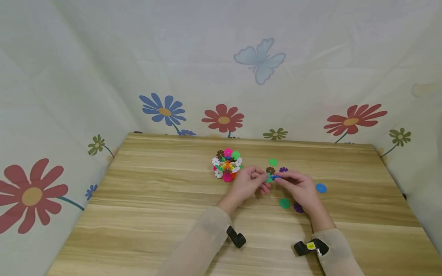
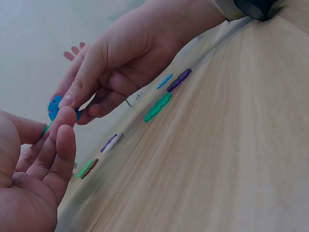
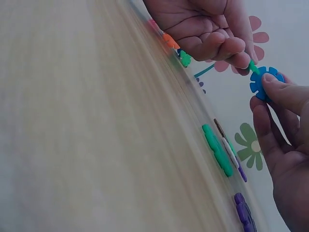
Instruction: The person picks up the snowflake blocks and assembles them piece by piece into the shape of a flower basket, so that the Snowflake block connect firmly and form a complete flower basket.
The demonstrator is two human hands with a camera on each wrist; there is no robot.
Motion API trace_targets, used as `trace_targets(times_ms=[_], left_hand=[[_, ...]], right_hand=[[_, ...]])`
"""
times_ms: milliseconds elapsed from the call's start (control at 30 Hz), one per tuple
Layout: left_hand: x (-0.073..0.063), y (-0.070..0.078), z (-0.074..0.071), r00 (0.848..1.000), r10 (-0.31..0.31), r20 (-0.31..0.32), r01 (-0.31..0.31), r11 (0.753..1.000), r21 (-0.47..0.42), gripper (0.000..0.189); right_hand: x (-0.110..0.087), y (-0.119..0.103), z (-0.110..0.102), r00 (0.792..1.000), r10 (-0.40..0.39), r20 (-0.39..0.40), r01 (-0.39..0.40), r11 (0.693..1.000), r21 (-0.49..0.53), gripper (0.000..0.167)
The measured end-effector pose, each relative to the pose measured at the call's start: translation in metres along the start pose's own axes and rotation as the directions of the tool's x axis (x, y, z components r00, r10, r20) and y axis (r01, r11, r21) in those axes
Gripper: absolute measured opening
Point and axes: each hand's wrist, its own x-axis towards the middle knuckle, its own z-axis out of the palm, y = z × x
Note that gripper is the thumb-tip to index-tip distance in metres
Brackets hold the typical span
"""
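My left hand (image 1: pixel 246 183) pinches a green notched disc (image 1: pixel 269 177) between thumb and fingers. In my right hand (image 1: pixel 301 186) a blue notched disc (image 3: pixel 266 83) is pinched by its face. The two discs meet edge to edge, the green one crosswise at the blue one's rim in the right wrist view. Both hands are raised over the table, close together. Just left of the left hand stands a round cluster (image 1: pixel 227 165) of many-coloured joined discs. Fingers partly cover the green disc in both wrist views.
Loose discs lie on the wooden table (image 1: pixel 155 207) around the hands: a light green disc (image 1: pixel 273 162), a brown disc (image 1: pixel 270 170), a blue disc (image 1: pixel 321 188), a green disc (image 1: pixel 284 203) and a purple disc (image 1: pixel 298 207). A flower-printed curtain (image 1: pixel 193 57) hangs behind.
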Motion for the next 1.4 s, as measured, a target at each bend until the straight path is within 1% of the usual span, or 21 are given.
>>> trace_targets(times_ms=[100, 167, 267, 467, 633, 733, 833, 900, 967, 1000, 1033, 1067, 1100, 1167, 1233, 1267, 1300, 1367, 1400], left_hand=[[0.000, 0.001, 0.001, 1.000, -0.004, 0.006, 0.004, 0.999, -0.043, 0.009], [0.000, 0.002, 0.002, 1.000, -0.005, 0.006, 0.005, 0.998, -0.059, 0.009], [0.000, 0.002, 0.005, 1.000, 0.003, 0.006, -0.003, 0.998, -0.063, 0.008], [0.001, 0.002, 0.007, 1.000, 0.010, 0.001, -0.009, 0.997, -0.072, 0.008], [0.003, 0.002, 0.007, 1.000, 0.012, 0.014, -0.011, 0.997, -0.080, 0.009], [0.004, 0.000, 0.006, 1.000, 0.006, 0.017, -0.005, 1.000, -0.029, 0.014], [0.007, -0.003, 0.005, 1.000, -0.011, -0.014, 0.012, 0.999, 0.040, 0.016], [0.008, -0.004, 0.003, 0.999, -0.019, -0.042, 0.023, 0.996, 0.092, 0.015], [0.011, -0.005, 0.003, 0.998, 0.005, -0.068, 0.008, 0.982, 0.187, 0.011], [0.013, -0.004, 0.003, 0.997, 0.029, -0.075, -0.009, 0.967, 0.256, 0.010], [0.014, -0.004, 0.003, 0.995, 0.057, -0.076, -0.029, 0.944, 0.328, 0.010], [0.017, -0.004, 0.003, 0.994, 0.087, -0.072, -0.049, 0.908, 0.416, 0.011], [0.019, -0.003, 0.003, 0.991, 0.114, -0.068, -0.065, 0.863, 0.501, 0.013], [0.023, -0.002, 0.004, 0.988, 0.148, -0.054, -0.077, 0.751, 0.656, 0.023], [0.026, 0.001, 0.005, 0.990, 0.133, -0.038, -0.059, 0.656, 0.753, 0.036], [0.028, 0.003, 0.006, 0.992, 0.121, -0.029, -0.051, 0.606, 0.794, 0.042], [0.029, 0.005, 0.007, 0.994, 0.105, -0.018, -0.045, 0.567, 0.822, 0.046], [0.032, 0.008, 0.010, 0.996, 0.092, 0.012, -0.055, 0.489, 0.871, 0.051], [0.033, 0.010, 0.011, 0.996, 0.087, 0.025, -0.062, 0.457, 0.887, 0.050]], right_hand=[[0.001, 0.000, 0.001, 0.999, -0.042, -0.006, 0.042, 0.999, -0.012, 0.016], [0.001, -0.001, 0.001, 0.998, -0.057, -0.008, 0.057, 0.998, -0.024, 0.015], [0.002, -0.001, 0.002, 0.997, -0.073, -0.003, 0.073, 0.996, -0.042, 0.013], [0.002, -0.003, 0.003, 0.997, -0.078, -0.003, 0.078, 0.995, -0.065, 0.009], [0.003, -0.003, 0.002, 0.998, -0.057, -0.003, 0.057, 0.998, -0.020, 0.014], [0.002, -0.002, -0.001, 1.000, -0.011, -0.012, 0.011, 1.000, 0.016, 0.022], [0.002, 0.000, -0.004, 0.997, 0.057, -0.057, -0.053, 0.996, 0.078, 0.029], [0.002, 0.002, -0.006, 0.990, 0.103, -0.100, -0.089, 0.987, 0.136, 0.032], [0.003, 0.004, -0.009, 0.981, 0.138, -0.135, -0.111, 0.975, 0.191, 0.032], [0.003, 0.006, -0.010, 0.978, 0.148, -0.145, -0.114, 0.969, 0.220, 0.032], [0.003, 0.007, -0.011, 0.976, 0.157, -0.153, -0.115, 0.961, 0.253, 0.031], [0.004, 0.008, -0.012, 0.974, 0.163, -0.157, -0.114, 0.953, 0.282, 0.031], [0.004, 0.009, -0.013, 0.974, 0.163, -0.157, -0.108, 0.944, 0.312, 0.030], [0.005, 0.011, -0.015, 0.974, 0.162, -0.157, -0.093, 0.923, 0.373, 0.027], [0.006, 0.012, -0.016, 0.977, 0.153, -0.145, -0.080, 0.906, 0.416, 0.026], [0.006, 0.013, -0.017, 0.980, 0.146, -0.136, -0.075, 0.902, 0.425, 0.027], [0.006, 0.013, -0.017, 0.982, 0.140, -0.126, -0.073, 0.899, 0.432, 0.028], [0.006, 0.014, -0.018, 0.986, 0.128, -0.106, -0.070, 0.897, 0.436, 0.030], [0.006, 0.015, -0.018, 0.988, 0.123, -0.097, -0.068, 0.897, 0.437, 0.030]])
